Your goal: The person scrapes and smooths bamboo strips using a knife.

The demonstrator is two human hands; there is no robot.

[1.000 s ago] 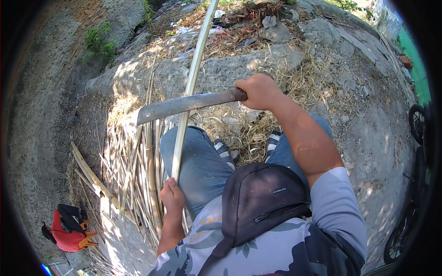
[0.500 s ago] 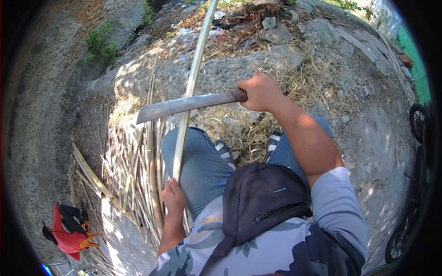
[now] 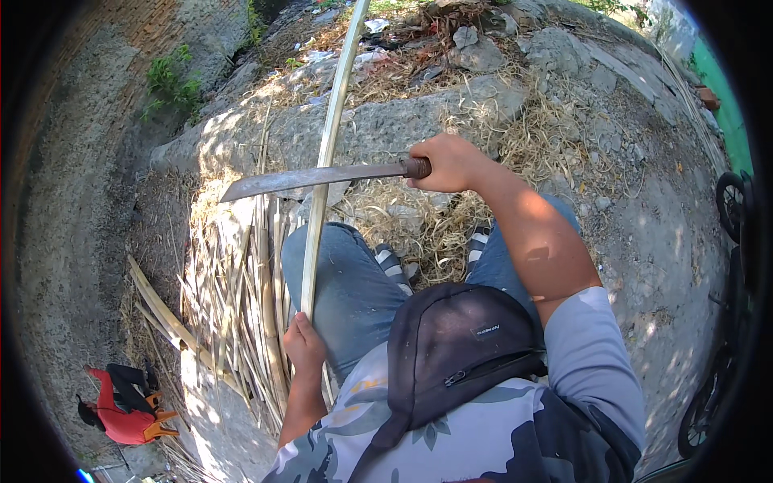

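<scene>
My right hand [image 3: 451, 163] is closed round the dark handle of a machete [image 3: 310, 179]. Its broad grey blade points left and lies across a long pale bamboo strip [image 3: 332, 121]. Near my left thigh, my left hand [image 3: 305, 344] grips the lower end of that strip, thumb along it. From there the strip slants up and away past my left knee, out of the top of the view. Whether the blade's edge bites into the strip, I cannot tell.
Left of my leg lies a pile of split bamboo strips [image 3: 241, 298]. Curled shavings [image 3: 435, 229] cover the ground between my sandals. A concrete ledge [image 3: 386, 133] runs ahead. A person in red [image 3: 125, 410] sits at lower left; a bicycle wheel [image 3: 731, 207] stands far right. A black bag [image 3: 463, 354] hangs at my front.
The machete blade has turned slightly, its tip moving a little up and left, and my right hand has shifted slightly left. My left hand keeps its hold on the bamboo strip.
</scene>
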